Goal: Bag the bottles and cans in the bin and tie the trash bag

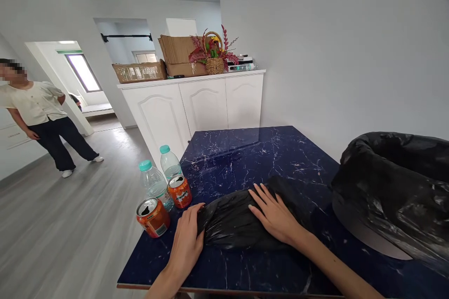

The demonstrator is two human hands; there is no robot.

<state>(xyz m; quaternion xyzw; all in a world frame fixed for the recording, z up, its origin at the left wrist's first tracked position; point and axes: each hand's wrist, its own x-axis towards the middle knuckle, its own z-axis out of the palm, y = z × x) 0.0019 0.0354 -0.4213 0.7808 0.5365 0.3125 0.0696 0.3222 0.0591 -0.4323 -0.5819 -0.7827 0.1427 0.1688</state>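
A folded black plastic bag [231, 224] lies on the dark blue marble table [245, 159]. My right hand [275, 215] rests flat on top of the bag, fingers stretched out and pointing left. My left hand [187, 238] is at the bag's left end, with its fingers curled around the edge of the plastic. Just left of my left hand stand two orange drink cans [153, 217], one nearer and one behind [179, 191], and two clear water bottles [154, 183] with teal caps.
A bin lined with a black bag [393, 187] stands on the table at the right. Behind the table is a white cabinet [196, 103] carrying cardboard boxes and a flower basket [213, 56]. Another person [38, 112] stands on the grey floor at far left.
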